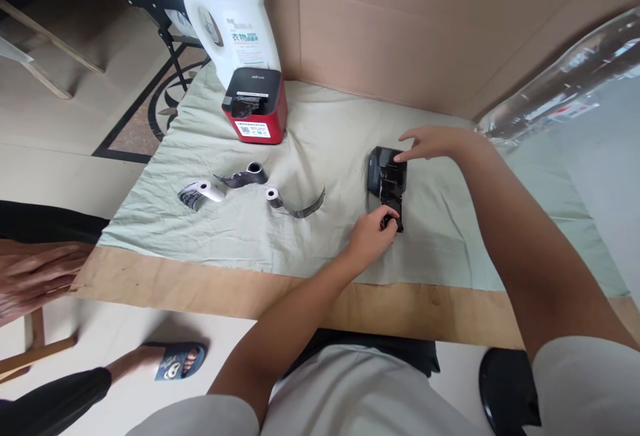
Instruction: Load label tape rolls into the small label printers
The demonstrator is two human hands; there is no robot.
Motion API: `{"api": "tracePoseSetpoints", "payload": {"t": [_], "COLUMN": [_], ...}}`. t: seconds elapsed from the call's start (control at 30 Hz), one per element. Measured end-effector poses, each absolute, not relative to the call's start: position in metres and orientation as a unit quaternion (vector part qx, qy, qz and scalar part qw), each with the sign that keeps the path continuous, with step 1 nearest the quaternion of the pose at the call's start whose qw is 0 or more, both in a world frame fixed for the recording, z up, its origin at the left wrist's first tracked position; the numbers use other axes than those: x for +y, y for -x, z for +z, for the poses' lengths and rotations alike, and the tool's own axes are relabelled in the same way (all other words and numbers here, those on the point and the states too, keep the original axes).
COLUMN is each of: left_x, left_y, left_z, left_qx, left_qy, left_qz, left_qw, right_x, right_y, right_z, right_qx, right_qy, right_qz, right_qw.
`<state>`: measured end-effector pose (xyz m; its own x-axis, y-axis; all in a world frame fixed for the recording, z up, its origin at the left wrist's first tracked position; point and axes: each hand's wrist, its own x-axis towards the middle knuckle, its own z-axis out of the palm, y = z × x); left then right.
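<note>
A small black receipt printer [374, 173] sits on the cloth in front of me. A glossy blackened paper strip [391, 186] runs down over its front toward me. The strip's near end is pinched between the fingers of my left hand [371, 236]; part of that end is hidden by the fingers. My right hand [431, 143] reaches over the printer's top right edge, its fingers apart and a fingertip touching the top. To the left lie three partly unrolled paper rolls: a white one [213, 191], one at the back [255, 171] and one in front [273, 197], with blackened tails.
A red and black printer [276, 113] stands at the back left with dark paper sticking out. Behind it is a white detergent jug [235, 9]. Cardboard [390, 29] walls the back; clear plastic wrap [565, 83] lies right. Another person's hands [40, 276] rest at the left.
</note>
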<state>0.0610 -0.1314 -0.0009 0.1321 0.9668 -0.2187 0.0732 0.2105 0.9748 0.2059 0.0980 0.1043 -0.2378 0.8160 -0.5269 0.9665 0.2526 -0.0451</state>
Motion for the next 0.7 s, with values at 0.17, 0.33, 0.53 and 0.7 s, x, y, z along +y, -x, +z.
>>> {"api": "tracePoseSetpoints", "payload": {"t": [0.17, 0.33, 0.53, 0.7], "left_x": [-0.133, -0.130, -0.132, -0.148], "left_y": [-0.062, -0.056, -0.047, -0.046], "left_z": [-0.001, -0.002, 0.019, 0.037], "left_qx": [0.530, 0.539, 0.502, 0.496], "left_qy": [-0.490, -0.470, -0.408, -0.438], "left_qz": [0.381, 0.372, 0.441, 0.481], "left_qw": [0.578, 0.592, 0.622, 0.576], "right_x": [0.103, 0.101, 0.074, 0.055], "right_y": [-0.181, -0.177, -0.178, -0.191], "right_z": [0.089, 0.088, 0.092, 0.084], "right_qx": [0.795, 0.742, 0.703, 0.680], "right_qy": [-0.558, -0.592, -0.632, -0.649], "right_qz": [-0.128, -0.208, -0.284, -0.333], "right_qw": [0.200, 0.236, 0.162, 0.068]}}
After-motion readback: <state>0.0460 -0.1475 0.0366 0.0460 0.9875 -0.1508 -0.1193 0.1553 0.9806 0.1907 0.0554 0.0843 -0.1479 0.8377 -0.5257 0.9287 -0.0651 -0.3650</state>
